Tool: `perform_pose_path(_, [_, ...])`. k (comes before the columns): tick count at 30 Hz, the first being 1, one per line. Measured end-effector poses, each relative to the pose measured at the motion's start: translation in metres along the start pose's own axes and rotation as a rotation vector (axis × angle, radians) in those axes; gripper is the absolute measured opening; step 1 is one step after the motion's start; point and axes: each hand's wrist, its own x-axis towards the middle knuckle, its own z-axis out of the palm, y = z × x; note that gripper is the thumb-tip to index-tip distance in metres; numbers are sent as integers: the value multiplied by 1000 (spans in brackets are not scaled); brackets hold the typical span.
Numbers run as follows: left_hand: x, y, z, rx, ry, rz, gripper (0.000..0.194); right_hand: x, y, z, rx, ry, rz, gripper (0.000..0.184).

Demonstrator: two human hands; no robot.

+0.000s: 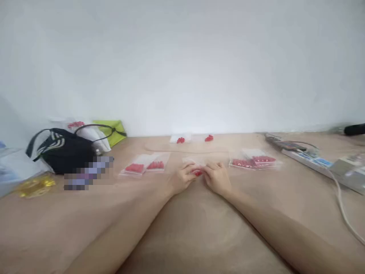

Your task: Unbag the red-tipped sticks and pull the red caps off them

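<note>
Between my hands is a small clear plastic bag (196, 172) with red pieces inside; blur hides their exact kind. My left hand (183, 178) pinches the bag's left side. On its right side, my right hand (216, 176) grips it with thumb and fingers closed. Left of my hands lie two more clear bags of red pieces, one (135, 168) overlapping the other (155, 164). On the right, further bags of red pieces (264, 160) partly overlap. Two small heaps of red pieces, one left (180, 140) and one right (209, 138), rest on clear bags near the wall.
At the left stand a black bag (70, 152) with straps, a yellow-green item (115, 133) and a crinkled golden wrapper (35, 186). A white power strip (310, 161) with a cable (340, 201) runs along the right. The wall (182, 68) closes off the table's back.
</note>
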Motion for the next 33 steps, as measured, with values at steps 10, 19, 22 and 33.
perform_pose_path(10, [1, 4, -9, -8, -94, -69, 33, 0, 19, 4, 257, 32, 108, 20])
perform_pose_path(19, [-3, -6, -16, -88, -308, -551, 67, -3, 37, 6, 318, -49, 189, 15])
perform_pose_path(22, [-3, -4, -14, -111, -324, -590, 53, -3, 38, 5, 276, 1, 282, 4])
perform_pose_path(33, [-8, -1, -12, -11, -210, -546, 32, -1, 23, -9, 493, -265, 162, 28])
